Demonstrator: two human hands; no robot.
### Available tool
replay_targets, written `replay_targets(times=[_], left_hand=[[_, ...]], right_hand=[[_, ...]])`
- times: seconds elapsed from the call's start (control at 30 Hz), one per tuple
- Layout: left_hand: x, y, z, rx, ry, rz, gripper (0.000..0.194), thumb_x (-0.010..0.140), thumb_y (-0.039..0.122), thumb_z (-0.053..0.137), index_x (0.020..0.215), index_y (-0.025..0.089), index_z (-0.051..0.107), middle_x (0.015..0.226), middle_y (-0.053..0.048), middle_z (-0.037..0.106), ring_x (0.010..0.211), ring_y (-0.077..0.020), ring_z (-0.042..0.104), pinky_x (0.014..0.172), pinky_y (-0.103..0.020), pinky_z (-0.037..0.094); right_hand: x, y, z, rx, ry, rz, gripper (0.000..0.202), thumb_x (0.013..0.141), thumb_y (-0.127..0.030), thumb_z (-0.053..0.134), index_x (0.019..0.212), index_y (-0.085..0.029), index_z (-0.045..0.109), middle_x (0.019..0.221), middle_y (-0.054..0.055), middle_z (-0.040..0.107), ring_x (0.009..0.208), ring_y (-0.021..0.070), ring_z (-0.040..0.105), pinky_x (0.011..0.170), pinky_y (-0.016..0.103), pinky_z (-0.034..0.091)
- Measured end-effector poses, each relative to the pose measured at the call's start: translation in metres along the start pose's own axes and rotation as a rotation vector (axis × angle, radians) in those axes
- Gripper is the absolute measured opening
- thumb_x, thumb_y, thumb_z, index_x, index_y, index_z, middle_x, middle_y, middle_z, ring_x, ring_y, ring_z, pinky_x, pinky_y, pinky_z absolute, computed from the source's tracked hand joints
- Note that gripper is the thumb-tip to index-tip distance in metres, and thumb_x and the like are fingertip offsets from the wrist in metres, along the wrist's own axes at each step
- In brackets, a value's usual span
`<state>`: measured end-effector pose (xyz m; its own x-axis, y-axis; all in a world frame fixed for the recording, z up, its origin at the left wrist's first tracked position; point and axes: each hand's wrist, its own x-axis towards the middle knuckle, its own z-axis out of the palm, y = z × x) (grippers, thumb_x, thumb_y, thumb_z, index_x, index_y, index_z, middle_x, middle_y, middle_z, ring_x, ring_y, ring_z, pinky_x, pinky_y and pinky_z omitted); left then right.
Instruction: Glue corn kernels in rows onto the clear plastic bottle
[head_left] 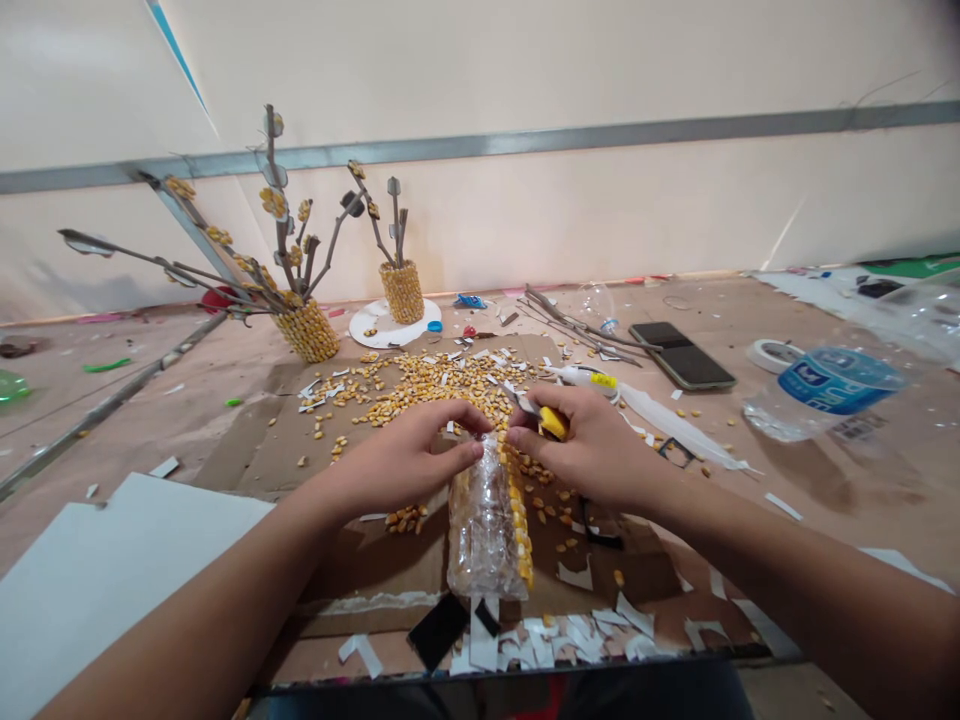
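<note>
Forearms [247, 575] flank clear plastic cylinder [480, 525], left hand [409, 450] touching

Grey rail [480, 143] across pale wall [570, 225]

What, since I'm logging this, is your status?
Right hand holding yellow tool. Left hand at far end of clear cylinder, kernel rows down right side. Loose kernels beyond.

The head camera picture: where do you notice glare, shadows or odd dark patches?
In the head view, bright glints speckle the clear plastic cylinder in front; in the same view, the blue-labelled bottle at right has a soft shadow below it; also in the head view, the pale wall darkens at the top-right corner.
</note>
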<state>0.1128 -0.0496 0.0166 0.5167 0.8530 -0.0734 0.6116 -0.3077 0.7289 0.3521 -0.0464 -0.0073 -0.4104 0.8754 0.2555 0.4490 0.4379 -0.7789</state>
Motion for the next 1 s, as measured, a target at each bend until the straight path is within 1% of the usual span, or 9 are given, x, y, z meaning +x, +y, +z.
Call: replay_targets(times=[0.13, 0.27, 0.4, 0.47, 0.6, 0.7, 0.8, 0.9, 1.0], left_hand=[[-0.0004, 0.0033, -0.0014, 0.009, -0.011, 0.005, 0.020, 0.101, 0.037, 0.062, 0.112, 0.023, 0.073, 0.119, -0.007, 0.079, 0.112, -0.0274, 0.072, 0.105, -0.048, 0.053], [-0.0003, 0.0017, -0.0010, 0.008, -0.016, 0.011, 0.019, 0.101, 0.035, 0.062, 0.112, 0.024, 0.072, 0.120, -0.006, 0.079, 0.112, -0.0271, 0.072, 0.104, -0.047, 0.053], [-0.0002, -0.0003, 0.0000, 0.019, -0.015, 0.007, 0.022, 0.101, 0.038, 0.062, 0.114, 0.024, 0.072, 0.120, -0.006, 0.079, 0.112, -0.0278, 0.072, 0.105, -0.048, 0.053], [-0.0002, 0.0001, 0.0002, 0.015, -0.018, 0.007, 0.024, 0.101, 0.040, 0.061, 0.114, 0.024, 0.072, 0.121, -0.007, 0.078, 0.113, -0.0282, 0.071, 0.105, -0.048, 0.053], [-0.0002, 0.0020, -0.0004, 0.002, -0.040, -0.010, 0.027, 0.102, 0.042, 0.059, 0.117, 0.024, 0.071, 0.124, -0.007, 0.078, 0.116, -0.0283, 0.070, 0.107, -0.050, 0.051], [-0.0001, 0.0020, -0.0007, -0.002, -0.034, -0.013, 0.027, 0.102, 0.043, 0.059, 0.116, 0.023, 0.072, 0.123, -0.007, 0.078, 0.115, -0.0286, 0.070, 0.108, -0.050, 0.051], [0.0001, 0.0012, 0.0003, -0.015, -0.030, -0.013, 0.028, 0.101, 0.045, 0.060, 0.115, 0.023, 0.072, 0.122, -0.008, 0.078, 0.114, -0.0290, 0.070, 0.107, -0.051, 0.052], [0.0005, 0.0002, 0.0006, -0.027, -0.036, -0.017, 0.029, 0.100, 0.046, 0.060, 0.115, 0.023, 0.072, 0.122, -0.008, 0.078, 0.115, -0.0288, 0.070, 0.106, -0.050, 0.052], [0.0008, -0.0036, -0.0067, -0.022, -0.020, -0.005, 0.031, 0.101, 0.046, 0.058, 0.117, 0.023, 0.071, 0.124, -0.008, 0.077, 0.117, -0.0278, 0.069, 0.107, -0.049, 0.052]], right_hand=[[0.0006, -0.0040, 0.0002, 0.000, -0.022, 0.083, 0.017, 0.087, -0.033, 0.076, 0.080, -0.020, 0.068, 0.076, 0.001, 0.067, 0.073, 0.0182, 0.060, 0.067, 0.031, 0.043], [0.0005, -0.0051, 0.0016, -0.010, -0.046, 0.132, 0.014, 0.083, -0.029, 0.079, 0.082, -0.020, 0.069, 0.079, 0.001, 0.068, 0.075, 0.0188, 0.061, 0.067, 0.031, 0.043], [0.0025, -0.0018, 0.0009, 0.042, -0.029, 0.124, 0.013, 0.089, -0.029, 0.071, 0.079, -0.020, 0.067, 0.077, 0.001, 0.068, 0.076, 0.0188, 0.060, 0.073, 0.033, 0.044], [0.0037, -0.0010, 0.0018, 0.058, -0.014, 0.154, 0.016, 0.089, -0.030, 0.069, 0.077, -0.021, 0.066, 0.076, 0.000, 0.067, 0.076, 0.0190, 0.060, 0.074, 0.033, 0.044], [0.0049, -0.0015, 0.0065, 0.078, -0.008, 0.268, 0.017, 0.083, -0.035, 0.076, 0.079, -0.021, 0.067, 0.078, 0.000, 0.068, 0.078, 0.0200, 0.062, 0.075, 0.034, 0.045], [0.0051, -0.0012, 0.0089, 0.096, -0.015, 0.308, 0.017, 0.080, -0.035, 0.077, 0.081, -0.021, 0.067, 0.077, 0.000, 0.068, 0.076, 0.0192, 0.062, 0.074, 0.034, 0.045], [0.0053, -0.0003, 0.0089, 0.118, -0.018, 0.319, 0.016, 0.080, -0.035, 0.075, 0.081, -0.021, 0.067, 0.075, -0.001, 0.066, 0.071, 0.0179, 0.060, 0.070, 0.033, 0.043], [0.0055, 0.0007, 0.0077, 0.117, -0.010, 0.298, 0.018, 0.082, -0.037, 0.073, 0.080, -0.021, 0.067, 0.074, -0.001, 0.065, 0.072, 0.0181, 0.059, 0.071, 0.033, 0.043], [0.0057, 0.0038, 0.0061, 0.107, 0.015, 0.245, 0.022, 0.086, -0.041, 0.069, 0.078, -0.021, 0.064, 0.074, -0.001, 0.063, 0.072, 0.0182, 0.056, 0.070, 0.033, 0.041]])
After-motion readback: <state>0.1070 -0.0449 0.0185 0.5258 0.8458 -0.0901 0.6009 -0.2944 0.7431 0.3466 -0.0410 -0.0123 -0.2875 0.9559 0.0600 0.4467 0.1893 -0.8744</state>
